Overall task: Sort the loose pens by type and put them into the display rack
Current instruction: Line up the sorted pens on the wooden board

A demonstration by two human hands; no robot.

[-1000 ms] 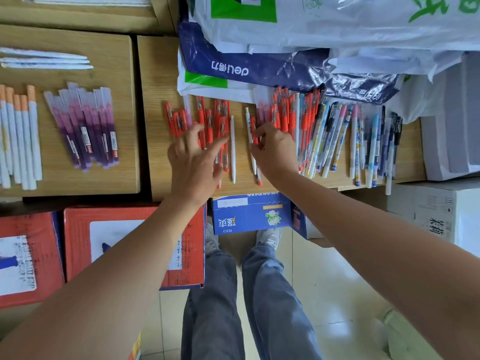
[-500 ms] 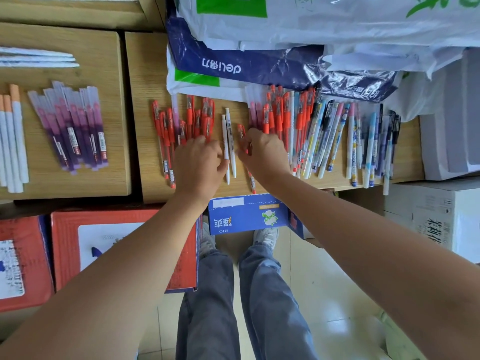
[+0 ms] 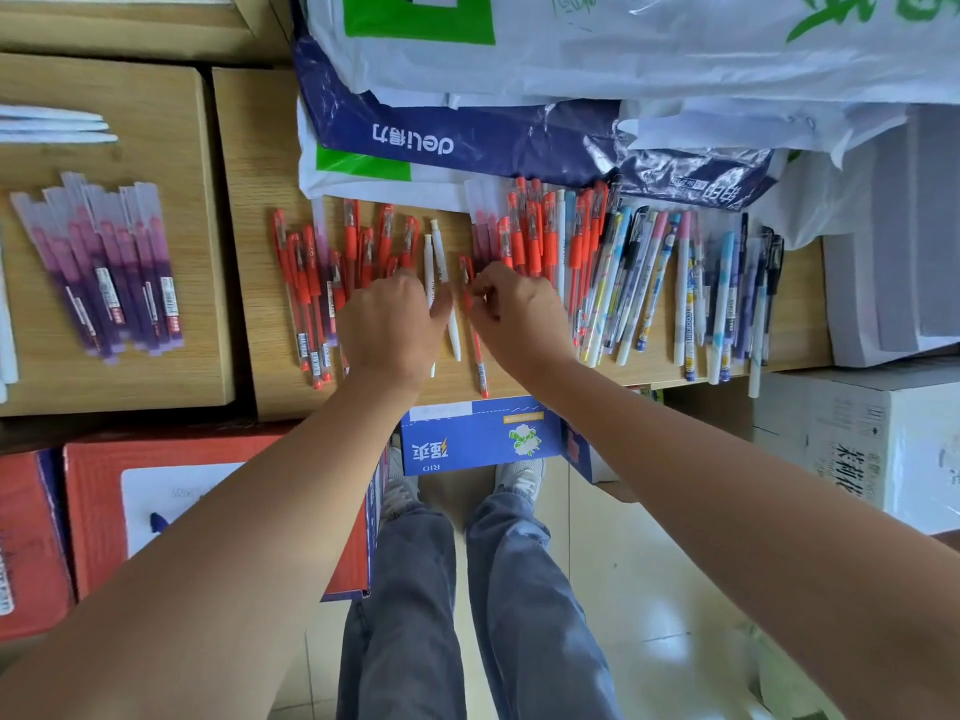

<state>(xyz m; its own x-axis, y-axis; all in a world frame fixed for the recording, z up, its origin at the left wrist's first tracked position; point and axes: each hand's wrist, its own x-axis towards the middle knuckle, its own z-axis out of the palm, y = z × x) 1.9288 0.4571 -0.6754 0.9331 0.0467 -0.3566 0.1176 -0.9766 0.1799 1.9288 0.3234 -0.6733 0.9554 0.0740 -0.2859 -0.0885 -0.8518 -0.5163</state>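
Purple pens (image 3: 111,275) lie in a tidy fan on the far-left desk (image 3: 171,122), sorted, with a few white ones above them near the edge. Next desk over: red pens (image 3: 332,283) laid side by side, caps away from the person.

Left hand (image 3: 392,330) rests knuckles-up on the right end of that red row, fingers curled under; whether it pinches a pen I cannot tell. Two white pens (image 3: 440,262) lie just beside its thumb, between the hands.

Right hand (image 3: 514,314) sits close alongside, fingertips bunched at a lone red pen (image 3: 478,356) that runs toward the desk's near edge. Looks like a pinch on it, though the contact is partly hidden.

Beyond it, the unsorted heap (image 3: 649,283): more red, then patterned, blue, pink and black barrels overlapping, tucked under a blue-and-white plastic bag (image 3: 467,142). No display rack in sight.

Judgement: step in hand is pulling reds out of the mix and joining them to the red row. To do it well, lift the single pen clear rather than dragging it, move the white pair off to their own group, and keep caps aligned so the bundle grabs easily later.
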